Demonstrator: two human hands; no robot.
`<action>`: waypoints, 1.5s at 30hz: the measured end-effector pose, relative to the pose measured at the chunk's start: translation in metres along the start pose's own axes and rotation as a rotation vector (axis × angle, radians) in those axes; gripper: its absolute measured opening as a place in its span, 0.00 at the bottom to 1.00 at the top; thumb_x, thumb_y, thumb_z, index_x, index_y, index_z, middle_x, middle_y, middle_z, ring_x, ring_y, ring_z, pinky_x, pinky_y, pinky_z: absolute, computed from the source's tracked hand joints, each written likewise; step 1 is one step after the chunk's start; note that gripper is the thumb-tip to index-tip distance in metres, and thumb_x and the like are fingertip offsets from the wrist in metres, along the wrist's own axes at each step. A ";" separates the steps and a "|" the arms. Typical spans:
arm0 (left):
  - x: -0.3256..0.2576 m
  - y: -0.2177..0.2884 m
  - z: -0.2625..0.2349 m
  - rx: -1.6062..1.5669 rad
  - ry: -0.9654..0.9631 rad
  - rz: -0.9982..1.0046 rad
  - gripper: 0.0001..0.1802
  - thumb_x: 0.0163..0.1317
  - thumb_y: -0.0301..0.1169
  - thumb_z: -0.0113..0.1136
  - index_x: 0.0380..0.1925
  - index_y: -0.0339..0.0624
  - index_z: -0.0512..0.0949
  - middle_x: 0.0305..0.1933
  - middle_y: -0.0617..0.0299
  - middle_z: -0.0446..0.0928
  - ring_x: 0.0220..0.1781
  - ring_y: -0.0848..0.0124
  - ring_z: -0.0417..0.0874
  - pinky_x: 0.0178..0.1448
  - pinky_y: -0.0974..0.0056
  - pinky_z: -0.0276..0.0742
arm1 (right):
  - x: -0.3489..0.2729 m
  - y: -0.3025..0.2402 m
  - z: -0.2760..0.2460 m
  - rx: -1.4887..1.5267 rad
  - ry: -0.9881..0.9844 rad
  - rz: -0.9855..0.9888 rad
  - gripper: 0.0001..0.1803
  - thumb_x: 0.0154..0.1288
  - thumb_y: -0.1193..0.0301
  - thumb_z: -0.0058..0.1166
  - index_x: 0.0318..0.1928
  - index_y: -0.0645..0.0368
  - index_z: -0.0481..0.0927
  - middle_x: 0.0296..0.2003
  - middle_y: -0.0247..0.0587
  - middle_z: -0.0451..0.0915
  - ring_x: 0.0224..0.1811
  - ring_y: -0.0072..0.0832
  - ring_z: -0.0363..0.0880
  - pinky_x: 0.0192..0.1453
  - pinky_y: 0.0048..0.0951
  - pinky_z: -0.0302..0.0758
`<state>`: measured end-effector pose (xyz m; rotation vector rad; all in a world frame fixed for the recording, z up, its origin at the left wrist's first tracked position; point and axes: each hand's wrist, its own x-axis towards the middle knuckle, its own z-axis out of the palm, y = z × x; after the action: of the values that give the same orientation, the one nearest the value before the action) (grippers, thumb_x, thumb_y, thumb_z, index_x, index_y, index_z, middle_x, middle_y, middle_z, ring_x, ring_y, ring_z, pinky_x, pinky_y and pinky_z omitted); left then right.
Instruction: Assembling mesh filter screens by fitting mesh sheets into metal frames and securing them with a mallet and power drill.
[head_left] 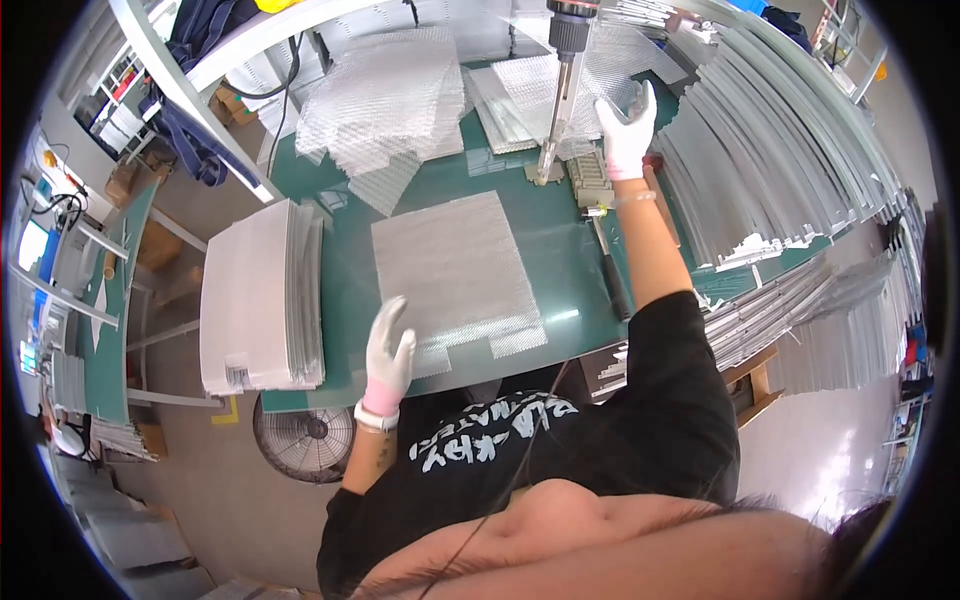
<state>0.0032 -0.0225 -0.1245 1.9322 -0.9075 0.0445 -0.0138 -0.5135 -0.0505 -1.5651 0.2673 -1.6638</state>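
Observation:
My left hand (388,362), in a white glove with a pink cuff, is open at the near left edge of a notched grey mesh sheet (455,270) lying flat on the green table. Its fingers are apart, and whether they touch the sheet I cannot tell. Farther off to the right, my gloved right hand (627,135) is open with thumb and fingers spread, holding nothing that I can see. Next to it is a beige block-like fixture (590,183). A power screwdriver (565,75) hangs upright left of that hand, its tip near a small metal piece on the table.
A stack of pale sheets (258,300) stands on the left, and loose bubble-textured sheets (390,95) lie at the back. Long grey metal strips (775,140) are piled on the right. A black-handled tool (610,275) lies right of the mesh sheet. Below the table stands a fan (305,440).

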 end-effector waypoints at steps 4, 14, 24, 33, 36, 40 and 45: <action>0.029 0.009 0.023 -0.521 -0.418 -0.061 0.28 0.68 0.35 0.54 0.65 0.33 0.65 0.63 0.49 0.73 0.64 0.58 0.74 0.70 0.59 0.63 | -0.097 -0.092 0.027 0.246 -0.090 0.010 0.55 0.46 0.77 0.67 0.72 0.68 0.47 0.70 0.57 0.56 0.74 0.45 0.55 0.78 0.43 0.51; -0.013 0.062 0.025 -0.874 0.375 -0.183 0.23 0.67 0.18 0.47 0.63 0.27 0.67 0.52 0.52 0.77 0.36 0.75 0.81 0.42 0.75 0.78 | -0.194 -0.227 -0.060 -0.655 -0.545 -0.191 0.49 0.48 0.54 0.71 0.70 0.55 0.64 0.68 0.64 0.57 0.72 0.61 0.51 0.73 0.60 0.51; -0.082 0.052 0.002 0.218 -0.143 -0.127 0.34 0.52 0.37 0.71 0.60 0.40 0.72 0.38 0.55 0.74 0.32 0.66 0.77 0.38 0.64 0.76 | -0.228 -0.227 -0.119 -0.624 -0.996 0.329 0.40 0.55 0.63 0.65 0.67 0.62 0.65 0.50 0.57 0.80 0.52 0.48 0.81 0.54 0.39 0.78; -0.003 0.010 0.000 0.419 -0.119 -0.121 0.35 0.51 0.44 0.72 0.59 0.43 0.73 0.37 0.51 0.75 0.39 0.57 0.80 0.44 0.56 0.77 | -0.202 -0.159 -0.048 -0.597 -1.014 0.298 0.34 0.57 0.61 0.63 0.63 0.60 0.71 0.53 0.56 0.78 0.53 0.48 0.79 0.57 0.38 0.75; -0.001 -0.004 -0.001 0.485 -0.147 -0.150 0.35 0.53 0.46 0.70 0.60 0.45 0.73 0.37 0.51 0.75 0.39 0.56 0.80 0.45 0.55 0.77 | -0.211 -0.148 -0.042 -0.610 -1.032 0.317 0.34 0.58 0.60 0.62 0.64 0.59 0.70 0.55 0.55 0.78 0.56 0.47 0.77 0.61 0.38 0.73; -0.001 -0.008 0.002 0.552 -0.218 -0.210 0.36 0.53 0.49 0.69 0.60 0.47 0.73 0.37 0.50 0.75 0.40 0.55 0.80 0.46 0.54 0.77 | -0.226 -0.136 -0.041 -0.663 -1.050 0.343 0.35 0.59 0.59 0.61 0.65 0.58 0.69 0.55 0.55 0.77 0.57 0.47 0.77 0.61 0.38 0.73; -0.004 -0.027 0.010 0.544 -0.203 -0.170 0.36 0.53 0.47 0.69 0.61 0.47 0.72 0.39 0.49 0.76 0.42 0.53 0.79 0.48 0.54 0.76 | -0.241 -0.124 -0.042 -0.779 -1.103 0.316 0.36 0.60 0.55 0.59 0.66 0.57 0.66 0.50 0.53 0.78 0.51 0.47 0.79 0.56 0.41 0.75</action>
<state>0.0131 -0.0213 -0.1517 2.5519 -0.9224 -0.0072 -0.1278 -0.2875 -0.1561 -2.5839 0.5510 -0.2577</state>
